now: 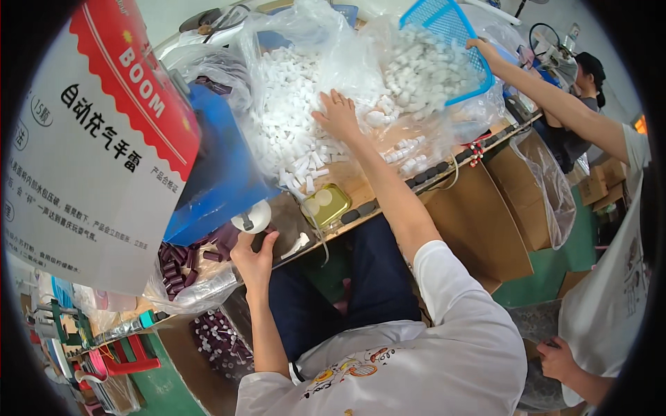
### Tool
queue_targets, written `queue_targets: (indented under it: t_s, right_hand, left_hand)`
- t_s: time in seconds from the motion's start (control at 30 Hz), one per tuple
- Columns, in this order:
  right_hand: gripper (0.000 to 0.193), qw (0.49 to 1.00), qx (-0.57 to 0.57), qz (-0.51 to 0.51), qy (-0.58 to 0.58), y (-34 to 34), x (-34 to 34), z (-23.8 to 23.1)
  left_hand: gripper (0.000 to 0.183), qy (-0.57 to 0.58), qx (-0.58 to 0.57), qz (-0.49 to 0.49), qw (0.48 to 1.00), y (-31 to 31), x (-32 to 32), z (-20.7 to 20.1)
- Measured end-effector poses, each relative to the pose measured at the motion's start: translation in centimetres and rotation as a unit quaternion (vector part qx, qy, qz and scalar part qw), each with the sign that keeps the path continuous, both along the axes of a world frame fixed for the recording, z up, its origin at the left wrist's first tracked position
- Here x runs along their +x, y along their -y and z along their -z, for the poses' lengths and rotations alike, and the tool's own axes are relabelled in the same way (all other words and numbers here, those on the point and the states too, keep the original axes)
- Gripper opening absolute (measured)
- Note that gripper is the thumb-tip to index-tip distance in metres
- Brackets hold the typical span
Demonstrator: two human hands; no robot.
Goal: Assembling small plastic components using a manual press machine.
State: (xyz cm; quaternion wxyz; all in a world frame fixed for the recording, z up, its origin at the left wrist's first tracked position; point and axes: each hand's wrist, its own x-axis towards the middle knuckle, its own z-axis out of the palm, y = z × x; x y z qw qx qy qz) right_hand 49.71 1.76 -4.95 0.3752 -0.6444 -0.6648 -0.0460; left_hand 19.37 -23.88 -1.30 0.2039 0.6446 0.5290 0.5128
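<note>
Beneath the right fingers (336,97), white pieces (284,104)

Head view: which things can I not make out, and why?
In the head view:
Whether the right hand grips white pieces: it hides its own palm.
What the left hand pinches, if anything: too small to tell.
Left part of the blue bin: the printed sheet covers it.
Head of the nearer co-worker: cut off by the rim.
</note>
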Motion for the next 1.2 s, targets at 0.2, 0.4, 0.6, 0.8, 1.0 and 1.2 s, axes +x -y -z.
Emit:
queue_targets:
  t_s: [0.2,0.4,0.6,0.8,1.0,1.2]
  right_hand:
    - [0.043,0.974,0.009,-0.127,-0.186,7.7,1.9,-4.1]
    - [0.020,0.968,0.162,0.192,0.016,17.0,8.5,-2.6]
    - [0.020,0.998,0.011,0.021,-0.052,16.9,8.8,0.1]
    - [0.018,0.996,0.053,0.029,-0.071,16.7,9.7,-0.7]
    - [0.022,0.996,0.051,0.065,-0.036,11.2,12.9,-1.9]
    - [0.025,0.990,-0.003,0.060,0.129,8.1,14.5,-3.0]
  left_hand:
    - [0.031,0.004,0.019,-0.013,1.000,0.4,-0.9,0.8]
    - [0.027,-0.001,0.021,-0.006,1.000,0.3,0.1,0.2]
    - [0.031,-0.082,0.043,-0.067,0.993,0.8,0.9,-0.9]
    - [0.032,-0.069,-0.019,0.013,0.997,-0.3,-1.8,0.6]
    - [0.029,-0.083,0.022,-0.018,0.996,0.1,-1.4,0.3]
    - [0.020,-0.166,0.082,0.005,0.983,-0.3,-0.9,-1.2]
